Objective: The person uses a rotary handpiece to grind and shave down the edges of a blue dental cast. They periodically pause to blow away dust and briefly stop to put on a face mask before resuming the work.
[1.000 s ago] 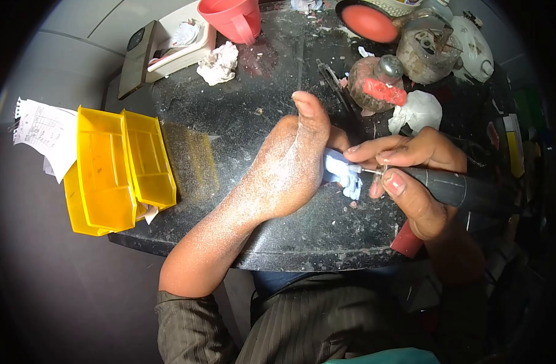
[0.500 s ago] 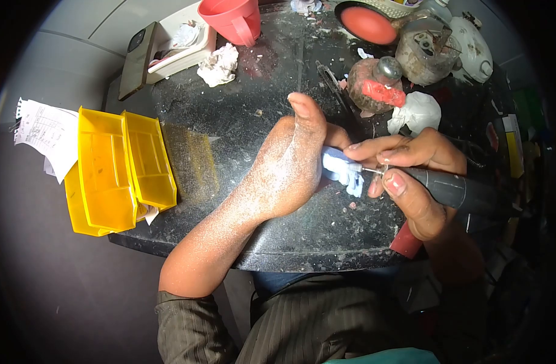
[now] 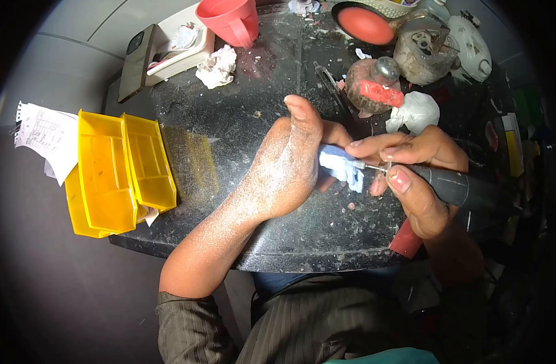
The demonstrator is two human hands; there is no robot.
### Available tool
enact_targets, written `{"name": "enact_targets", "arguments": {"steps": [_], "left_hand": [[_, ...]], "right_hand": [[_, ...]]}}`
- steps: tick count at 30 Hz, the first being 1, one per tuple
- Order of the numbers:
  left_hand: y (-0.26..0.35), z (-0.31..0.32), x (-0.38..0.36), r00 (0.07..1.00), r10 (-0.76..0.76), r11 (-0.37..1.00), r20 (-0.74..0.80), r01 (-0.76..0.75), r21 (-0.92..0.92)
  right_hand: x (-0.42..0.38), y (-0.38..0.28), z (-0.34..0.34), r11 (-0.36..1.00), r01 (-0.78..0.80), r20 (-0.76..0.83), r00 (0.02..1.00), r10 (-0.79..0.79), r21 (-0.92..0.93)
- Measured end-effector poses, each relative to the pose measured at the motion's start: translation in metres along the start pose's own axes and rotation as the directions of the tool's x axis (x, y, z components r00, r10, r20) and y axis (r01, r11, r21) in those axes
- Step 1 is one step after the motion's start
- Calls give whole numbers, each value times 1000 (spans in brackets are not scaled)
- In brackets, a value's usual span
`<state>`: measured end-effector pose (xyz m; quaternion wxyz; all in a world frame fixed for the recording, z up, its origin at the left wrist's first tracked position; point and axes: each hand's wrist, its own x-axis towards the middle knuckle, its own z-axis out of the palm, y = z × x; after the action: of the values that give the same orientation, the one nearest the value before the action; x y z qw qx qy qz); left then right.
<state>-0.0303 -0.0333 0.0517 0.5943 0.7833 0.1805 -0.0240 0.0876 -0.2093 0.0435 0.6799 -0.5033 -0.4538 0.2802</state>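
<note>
My left hand (image 3: 288, 162), dusted with white powder, is closed round a small blue-and-white piece (image 3: 344, 168) that looks like a dental cast. Its thumb sticks up and its fingers are mostly hidden behind the hand. In my right hand (image 3: 425, 200) is a black rotary handpiece (image 3: 451, 187), gripped near its front end. The handpiece's thin metal shank (image 3: 375, 167) points left, and its tip meets the right side of the cast; exact contact is hard to make out. My right fingertips are close beside the cast.
Two yellow bins (image 3: 105, 176) stand at the left edge with papers (image 3: 47, 136) beside them. Behind are a phone (image 3: 137, 60), a white tray (image 3: 180, 64), crumpled tissue (image 3: 217, 68) and a red mug (image 3: 229, 21). A glass burner (image 3: 366, 88) and a red strip (image 3: 405, 239) lie right.
Both hands stay on the same things. My left hand and the cast have shifted very slightly left, with a little more of the shank showing.
</note>
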Motion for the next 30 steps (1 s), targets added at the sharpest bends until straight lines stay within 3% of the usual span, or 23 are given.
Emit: {"name": "enact_targets", "arguments": {"steps": [4, 6, 9, 10, 14, 16, 19, 22, 24, 30], "left_hand": [[-10, 0, 2, 997, 75, 997, 21, -76, 17], [-12, 7, 3, 996, 80, 979, -26, -84, -188], [-13, 10, 4, 980, 176, 966, -96, -191, -176], [-14, 7, 4, 986, 161, 968, -42, -166, -189], [-19, 13, 4, 982, 179, 969, -59, -186, -160], [-25, 16, 7, 938, 330, 931, -111, -342, -124], [-19, 13, 1, 973, 220, 964, -70, -228, -136], [-22, 15, 2, 969, 233, 962, -83, -242, -128], [-21, 14, 2, 967, 241, 960, -79, -249, -125], [-18, 14, 1, 969, 234, 965, -84, -242, -104]], "right_hand": [[0, 2, -4, 998, 36, 31, 999, -34, -53], [0, 2, -2, 995, 60, -68, 995, -66, -83], [3, 2, 2, 989, 120, -150, 980, -132, -83], [3, 2, 2, 989, 120, -150, 980, -132, -84], [2, 2, 2, 974, 128, -129, 980, -154, -187], [3, 2, 5, 972, 134, -139, 977, -163, -193], [3, 0, 8, 974, 115, -172, 974, -150, -197], [3, -1, 6, 971, 114, -170, 974, -151, -209], [2, -5, 1, 932, 110, -15, 992, -122, -344], [2, -7, -1, 931, 101, 9, 995, -104, -351]]}}
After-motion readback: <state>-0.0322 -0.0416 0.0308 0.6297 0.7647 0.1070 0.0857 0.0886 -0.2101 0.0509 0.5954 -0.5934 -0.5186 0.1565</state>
